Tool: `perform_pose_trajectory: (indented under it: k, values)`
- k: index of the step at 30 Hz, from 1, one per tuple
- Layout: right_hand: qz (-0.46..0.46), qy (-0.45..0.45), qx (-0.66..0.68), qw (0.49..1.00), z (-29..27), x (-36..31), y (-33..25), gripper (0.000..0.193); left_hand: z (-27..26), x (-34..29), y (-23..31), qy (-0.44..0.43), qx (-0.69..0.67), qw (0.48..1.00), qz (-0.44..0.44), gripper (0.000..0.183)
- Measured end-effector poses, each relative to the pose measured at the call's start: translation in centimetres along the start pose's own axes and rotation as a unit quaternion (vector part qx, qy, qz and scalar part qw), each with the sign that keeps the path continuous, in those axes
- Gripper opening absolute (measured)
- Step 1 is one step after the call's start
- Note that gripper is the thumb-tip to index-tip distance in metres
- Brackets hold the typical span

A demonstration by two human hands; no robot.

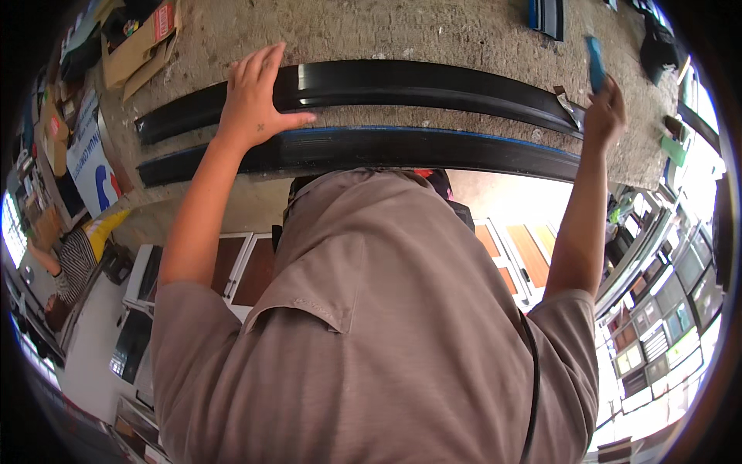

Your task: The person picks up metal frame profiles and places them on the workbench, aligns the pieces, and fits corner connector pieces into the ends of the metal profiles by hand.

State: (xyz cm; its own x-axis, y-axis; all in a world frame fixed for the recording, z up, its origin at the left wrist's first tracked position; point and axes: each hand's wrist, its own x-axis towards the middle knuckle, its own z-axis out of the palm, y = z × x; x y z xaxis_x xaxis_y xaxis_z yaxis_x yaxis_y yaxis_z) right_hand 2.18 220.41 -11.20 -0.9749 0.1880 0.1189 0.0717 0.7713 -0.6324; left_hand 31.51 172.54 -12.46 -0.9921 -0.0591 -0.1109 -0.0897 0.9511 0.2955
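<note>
Two long black strips lie side by side across the rough work surface. My left hand [251, 100] rests over the far strip [386, 83], fingers spread along its far edge and thumb out to the right; it grips nothing. The near strip [417, 151] has a thin blue line along its far edge. Beside the far strip's right end, my right hand [605, 116] is closed around a slim blue tool [594, 63], which points away from me; its kind is unclear. A small loose, shiny piece of film [568, 107] sticks up at that end.
Opened cardboard [139, 50] and a white-and-blue printed board [91, 158] sit at the left. A short black-and-blue piece [547, 19] lies at the far right, near a black object [658, 48]. Another person [73, 267] in stripes is at the lower left.
</note>
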Motion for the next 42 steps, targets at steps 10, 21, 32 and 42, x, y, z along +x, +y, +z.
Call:
perform_pose_trajectory:
  k: [10,21,32,42]
  values:
    - [-0.168,-0.028,-0.251,0.953,0.2,-0.1,3.9,0.061,-1.2,1.2,-1.6,-0.108,-0.078,0.991,-0.009,0.090]
    - [-0.322,-0.331,-0.118,0.879,5.6,-9.1,-7.6,0.059,-1.8,8.3,-7.0,-0.194,-0.220,0.956,0.012,0.064]
    - [-0.422,-0.224,-0.151,0.865,8.2,-7.1,-9.3,0.038,-2.0,10.2,-8.3,-0.086,-0.201,0.975,0.026,0.045]
    - [-0.387,-0.199,-0.113,0.893,12.1,-4.6,-9.7,0.029,2.0,12.2,-10.8,-0.014,-0.226,0.973,0.052,0.052]
